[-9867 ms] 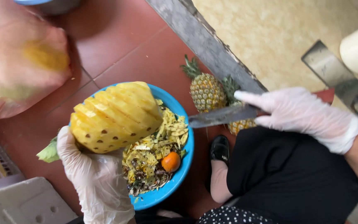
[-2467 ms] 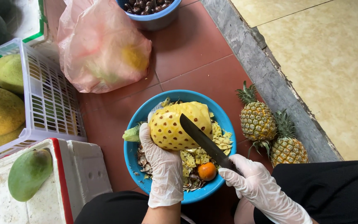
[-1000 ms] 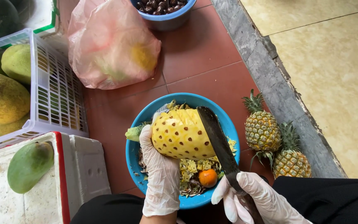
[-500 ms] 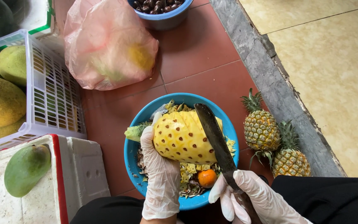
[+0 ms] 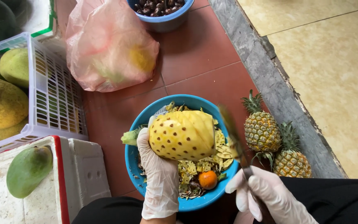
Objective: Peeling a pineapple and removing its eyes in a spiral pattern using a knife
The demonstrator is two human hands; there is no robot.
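Gloved hands working a peeled pineapple over a blue bowl.

Beneath my hands sits the blue bowl (image 5: pixel 134 166) of yellow peelings on the red tile floor. My left hand (image 5: pixel 159 174) is clenched around the peeled pineapple (image 5: pixel 183 135), holding it above the bowl. My right hand (image 5: pixel 270 197) grips the knife (image 5: pixel 233 135), its blurred blade just right of the fruit. A small orange fruit (image 5: pixel 207 180) lies between my hands.
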